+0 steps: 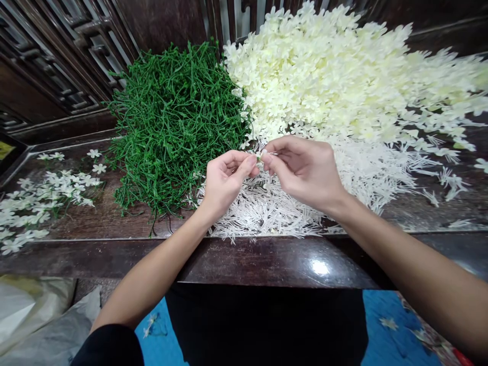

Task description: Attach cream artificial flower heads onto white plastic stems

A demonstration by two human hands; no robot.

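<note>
My left hand (227, 178) is closed in a pinch, with a bit of green stem (259, 159) at its fingertips. Facing it, my right hand (307, 170) pinches a small white flower part (266, 152) that meets the stem's tip; the fingers hide most of both. Below and behind the hands spreads a heap of thin white stamen pieces (263, 216). To the left rises a tangled pile of green plastic stems (179, 117). Behind my right hand lies a large mound of cream-white artificial petals (328, 76).
Assembled white flowers on stems (57, 195) lie at the left of the dark wooden bench (125, 249). A carved wooden backrest (76, 46) stands behind. Plastic bags (49, 315) sit at lower left. A few flowers rest on a blue surface (385, 310) below.
</note>
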